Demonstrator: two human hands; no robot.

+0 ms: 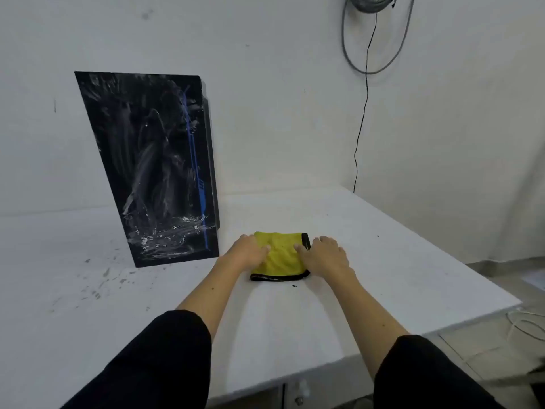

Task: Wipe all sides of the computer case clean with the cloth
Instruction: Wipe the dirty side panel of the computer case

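I am looking down at a white desk [383, 261] through the head camera. A yellow cloth [280, 255] with a black edge is lying folded on the desk, right in front of me. Both hands are resting on it. The left hand [246, 252] is lying flat on the left side of the cloth, with its fingers straight and loose — it is pressing down, not gripping. The right hand [324, 255] is lying flat on the right side in the same way, with its fingers spread and its fingertips touching the black edge at the far corner. Black sleeves [165, 358] are covering both upper arms.

The computer case [153, 169] is standing upright on the desk, to the left of the cloth and a little farther back, close to the white wall [280, 98]. It is black with a thin blue line down the right side, and white smears are showing all over its big shiny face — thickest near the bottom. The case and the cloth are near each other but not touching.

Grey cables [374, 33] are hanging in loops on the wall, up on the right.
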